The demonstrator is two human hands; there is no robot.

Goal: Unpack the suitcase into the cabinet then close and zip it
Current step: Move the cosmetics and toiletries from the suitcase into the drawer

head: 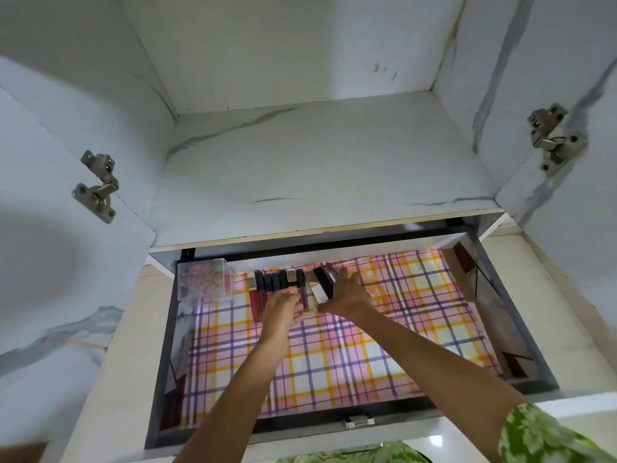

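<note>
Left hand (283, 304): fingers curled, touching the near ends of the lip gloss tubes (277, 285) lined up along the drawer's (521, 295) far edge. Right hand (347, 294): fingers spread straight, pressing a black-and-silver box (321, 285) against the row. Clear plastic box (203, 279) in the far-left corner. Plaid liner (334, 355) underneath.

Home bedroom or dressing area, white marble-look cabinet (317, 162), plaid-lined drawer (334, 345) (lip glosses (267, 285) inside)

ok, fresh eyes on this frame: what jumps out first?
The pink, yellow and purple plaid liner filling the open drawer. Next, both hands at its far edge: left hand and right hand lining up a row of lip gloss tubes beside a clear plastic box.
</note>
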